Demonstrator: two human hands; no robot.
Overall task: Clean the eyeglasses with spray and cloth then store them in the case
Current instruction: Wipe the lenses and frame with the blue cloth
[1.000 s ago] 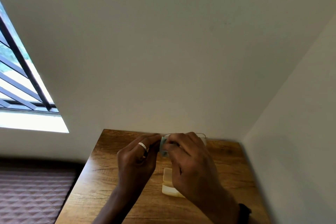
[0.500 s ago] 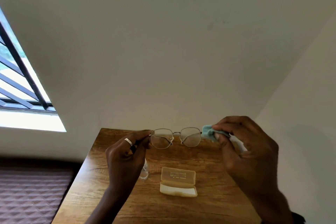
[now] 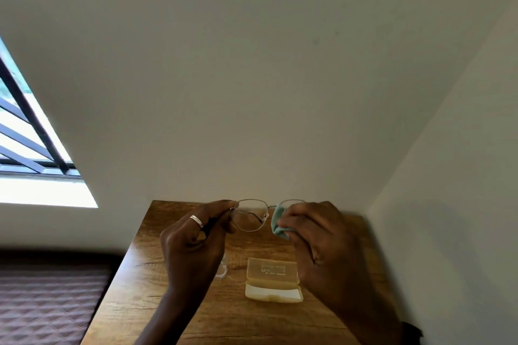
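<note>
Thin metal-framed eyeglasses (image 3: 250, 214) are held up in the air above the wooden table (image 3: 157, 286). My left hand (image 3: 193, 244), wearing a ring, pinches the frame's left end. My right hand (image 3: 322, 238) presses a light teal cloth (image 3: 277, 221) around the right lens, which is mostly hidden by the cloth and fingers. An open pale yellow case (image 3: 273, 280) lies on the table below my hands. A clear small object (image 3: 221, 270), perhaps the spray bottle, peeks out from behind my left wrist.
The table stands in a corner, with a wall behind it and another wall (image 3: 454, 204) close on the right. A barred window (image 3: 30, 148) is at the left. A dark quilted surface (image 3: 47, 302) lies lower left of the table.
My right hand has come back in from the frame's right end and now covers the right lens with the cloth. The left hand still holds the frame's left end.
</note>
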